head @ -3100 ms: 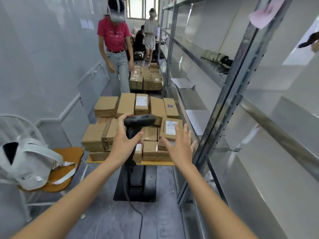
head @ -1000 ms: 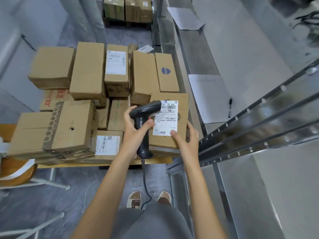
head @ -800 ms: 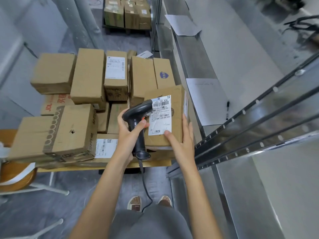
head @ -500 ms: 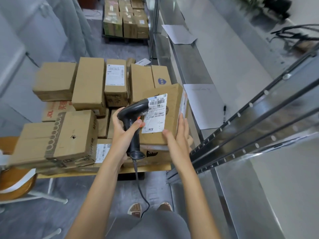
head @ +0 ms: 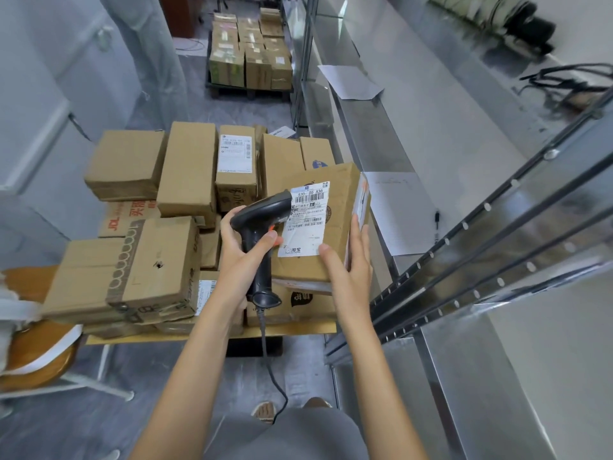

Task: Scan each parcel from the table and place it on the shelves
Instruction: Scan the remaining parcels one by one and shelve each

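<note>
My right hand (head: 348, 267) holds a brown cardboard parcel (head: 338, 210) by its near right corner, raised and tilted above the pile, its white barcode label facing up. My left hand (head: 242, 254) grips a black corded barcode scanner (head: 262, 220), whose head rests over the label's left edge. Several more cardboard parcels (head: 185, 174) lie stacked on the small wooden table (head: 205, 338) below. The metal shelves (head: 431, 127) run along the right side.
Sheets of paper (head: 394, 214) and a pen (head: 437, 227) lie on the near shelf level. A wooden chair (head: 36, 356) with a white bag stands at the left. A second cart of parcels (head: 248, 51) is farther down the aisle. Cables lie on the upper shelf.
My right hand has lifted the labelled parcel off the pile and tilted it up. The scanner in my left hand has stayed against its label.
</note>
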The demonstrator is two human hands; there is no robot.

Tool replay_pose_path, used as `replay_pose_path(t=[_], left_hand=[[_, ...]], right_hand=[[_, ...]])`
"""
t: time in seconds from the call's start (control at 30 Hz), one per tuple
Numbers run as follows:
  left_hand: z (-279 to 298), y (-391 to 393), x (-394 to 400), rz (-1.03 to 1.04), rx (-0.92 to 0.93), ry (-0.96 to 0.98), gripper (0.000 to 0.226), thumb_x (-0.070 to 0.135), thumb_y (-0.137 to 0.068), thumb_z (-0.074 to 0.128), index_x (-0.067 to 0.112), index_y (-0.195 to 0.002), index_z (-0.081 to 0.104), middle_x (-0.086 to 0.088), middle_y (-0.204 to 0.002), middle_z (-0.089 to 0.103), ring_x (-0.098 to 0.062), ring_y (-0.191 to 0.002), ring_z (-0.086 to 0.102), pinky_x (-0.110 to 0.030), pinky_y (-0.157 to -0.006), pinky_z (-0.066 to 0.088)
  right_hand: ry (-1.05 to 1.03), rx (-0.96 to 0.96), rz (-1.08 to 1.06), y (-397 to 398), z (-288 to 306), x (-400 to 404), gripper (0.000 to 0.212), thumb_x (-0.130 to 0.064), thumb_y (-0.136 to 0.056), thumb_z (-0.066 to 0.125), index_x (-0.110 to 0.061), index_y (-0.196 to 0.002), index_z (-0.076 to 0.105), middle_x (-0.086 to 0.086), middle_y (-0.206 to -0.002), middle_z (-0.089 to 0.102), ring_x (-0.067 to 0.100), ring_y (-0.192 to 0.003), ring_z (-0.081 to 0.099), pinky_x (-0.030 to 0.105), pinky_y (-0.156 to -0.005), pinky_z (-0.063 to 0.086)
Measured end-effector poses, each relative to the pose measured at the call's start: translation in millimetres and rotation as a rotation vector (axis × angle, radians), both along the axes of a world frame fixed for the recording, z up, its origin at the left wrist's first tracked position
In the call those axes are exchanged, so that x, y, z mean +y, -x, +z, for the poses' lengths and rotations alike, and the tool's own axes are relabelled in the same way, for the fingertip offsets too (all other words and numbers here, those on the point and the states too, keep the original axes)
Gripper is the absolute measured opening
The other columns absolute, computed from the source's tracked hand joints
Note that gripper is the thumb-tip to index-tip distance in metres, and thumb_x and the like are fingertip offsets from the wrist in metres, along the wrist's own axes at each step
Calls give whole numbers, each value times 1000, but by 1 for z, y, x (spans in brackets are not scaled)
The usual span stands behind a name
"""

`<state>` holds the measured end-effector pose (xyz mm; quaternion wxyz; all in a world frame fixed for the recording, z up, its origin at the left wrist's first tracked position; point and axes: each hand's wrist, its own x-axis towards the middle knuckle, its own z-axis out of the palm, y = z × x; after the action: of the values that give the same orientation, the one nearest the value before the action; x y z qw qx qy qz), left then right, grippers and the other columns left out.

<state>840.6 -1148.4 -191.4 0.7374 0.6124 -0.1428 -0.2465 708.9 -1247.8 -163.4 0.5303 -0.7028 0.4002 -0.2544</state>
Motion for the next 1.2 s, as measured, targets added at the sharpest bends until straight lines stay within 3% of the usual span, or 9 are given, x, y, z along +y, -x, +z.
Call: replay_pose_path(t=[0.1,0.17,0.27,0.37,0.47,0.63,0.8,1.03,1.2], left_hand=[[14,2,0,66,-165,-29,63,10,-91,75,39,-134,39,13,-133,51,14,-116,53,-13,-98,46],[25,3,-1,82,-254,-35,65,7,-91,74,34,-137,37,16,-133,47,18,-115,49,-4,-94,41],[40,5,0,66,-330,8,65,2,-92,72,34,-137,37,16,-134,47,8,-115,57,-17,-98,49],[48,7,1,20,-347,63,63,-1,-94,67,34,-137,38,3,-130,53,-17,-83,73,-31,-76,62],[52,9,3,3,-385,36,64,3,-94,68,42,-135,38,-4,-127,58,-21,-60,66,-29,-62,59],[60,13,6,-22,-466,-18,66,8,-93,71,46,-134,37,7,-124,59,-16,-62,66,-25,-59,57],[70,13,6,-38,-518,-32,68,14,-92,73,58,-130,36,16,-124,59,-10,-75,68,-20,-59,56],[78,13,7,-13,-535,-37,65,16,-93,72,54,-131,35,11,-116,64,-8,-67,66,-24,-60,56],[80,17,4,-40,-532,-39,66,15,-92,73,54,-130,35,9,-118,65,-9,-69,64,-30,-73,57]], right_hand=[[193,-10,-84,0,-6,10,77,-52,-80,60,-65,-144,19,-25,-165,6,5,-147,10,47,-121,17],[370,26,-169,3,-11,12,77,-51,-81,61,-55,-148,24,-22,-165,6,16,-148,12,50,-119,20],[480,-30,-257,8,-14,7,77,-53,-80,58,-48,-150,27,-20,-165,8,24,-149,13,53,-119,20],[558,-85,-308,12,-13,-2,79,-51,-81,58,-54,-151,22,-22,-164,7,18,-147,13,45,-117,17],[611,-116,-351,13,-11,-9,79,-49,-83,59,-44,-154,25,-14,-166,11,19,-146,15,35,-116,14],[650,-137,-331,13,-9,-11,80,-50,-84,60,-50,-154,21,-14,-167,9,-1,-146,6,11,-114,3],[674,-114,-326,10,-12,-10,80,-51,-84,60,-46,-155,22,-18,-167,7,2,-145,9,24,-114,11],[681,-46,-336,10,-9,-9,77,-53,-84,57,-41,-153,25,-7,-167,14,34,-146,25,60,-113,30],[701,-34,-331,9,-6,-7,75,-54,-84,56,-41,-152,27,-8,-166,14,34,-145,26,63,-109,33]])
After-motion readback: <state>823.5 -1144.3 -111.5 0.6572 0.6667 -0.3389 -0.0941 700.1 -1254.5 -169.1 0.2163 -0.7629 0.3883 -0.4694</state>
